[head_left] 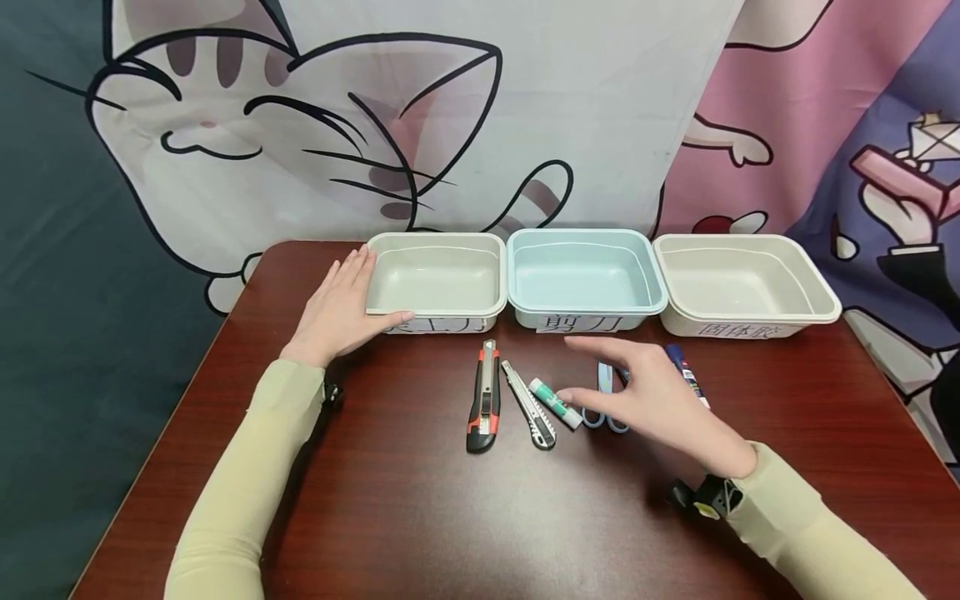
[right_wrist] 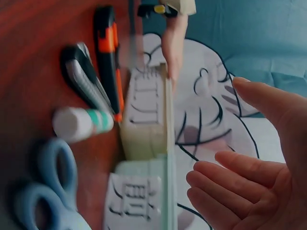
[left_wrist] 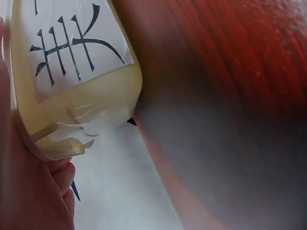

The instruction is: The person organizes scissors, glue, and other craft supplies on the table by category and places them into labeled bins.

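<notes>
My left hand (head_left: 337,308) rests against the left end of the pale green bin (head_left: 438,287), fingers along its side and thumb across the front rim. Over the table my right hand (head_left: 652,400) hovers with thumb and fingers apart, holding nothing. Below and beside it lie a green-and-white glue stick (head_left: 555,403) and blue-handled scissors (head_left: 604,379), partly covered by the hand in the head view. Left of these are a slim silver utility knife (head_left: 530,407) and a larger red-and-black utility knife (head_left: 484,400). A blue-capped tube (head_left: 677,358) shows partly behind the right hand.
A light blue bin (head_left: 588,283) and a cream bin (head_left: 746,287) continue the row along the table's back edge. Each bin bears a handwritten front label. A cat-print cloth (head_left: 600,100) hangs behind the wooden table (head_left: 420,508).
</notes>
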{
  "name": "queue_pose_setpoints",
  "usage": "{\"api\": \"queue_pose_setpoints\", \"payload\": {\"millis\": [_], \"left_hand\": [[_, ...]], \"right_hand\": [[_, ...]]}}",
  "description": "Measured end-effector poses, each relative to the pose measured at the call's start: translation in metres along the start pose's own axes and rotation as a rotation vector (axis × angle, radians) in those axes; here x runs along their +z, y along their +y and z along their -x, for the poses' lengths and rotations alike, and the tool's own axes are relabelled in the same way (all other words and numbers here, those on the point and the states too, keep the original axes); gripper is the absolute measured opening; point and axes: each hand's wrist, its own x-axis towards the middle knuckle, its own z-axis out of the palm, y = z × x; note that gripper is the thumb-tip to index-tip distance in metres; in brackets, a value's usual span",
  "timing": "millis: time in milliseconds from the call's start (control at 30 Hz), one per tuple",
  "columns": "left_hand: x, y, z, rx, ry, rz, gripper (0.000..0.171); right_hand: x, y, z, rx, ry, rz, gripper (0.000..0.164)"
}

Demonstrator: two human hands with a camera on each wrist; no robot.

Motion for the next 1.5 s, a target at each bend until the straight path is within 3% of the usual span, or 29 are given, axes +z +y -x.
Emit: {"api": "queue_pose_setpoints", "payload": {"millis": [367, 600, 1267, 1500], "left_hand": [[-0.001, 0.002, -0.002, 0.007, -0.002, 0.005, 0.120], [0.000, 0.002, -0.002, 0.003, 0.000, 0.014, 0.121], [0.002, -0.001, -0.001, -0.002, 0.003, 0.000, 0.121], [0.002, -0.001, 0.000, -0.001, 0.006, 0.003, 0.122]], "right_hand": [[0.033, -0.006, 0.011, 0.037, -0.130, -0.101, 0.063], [0.053, -0.007, 0.018, 0.065, -0.173, -0.088, 0.068], [0.078, -0.002, 0.009, 0.050, -0.122, 0.031, 0.061], [0.087, -0.002, 0.001, 0.021, -0.095, 0.143, 0.063]]}}
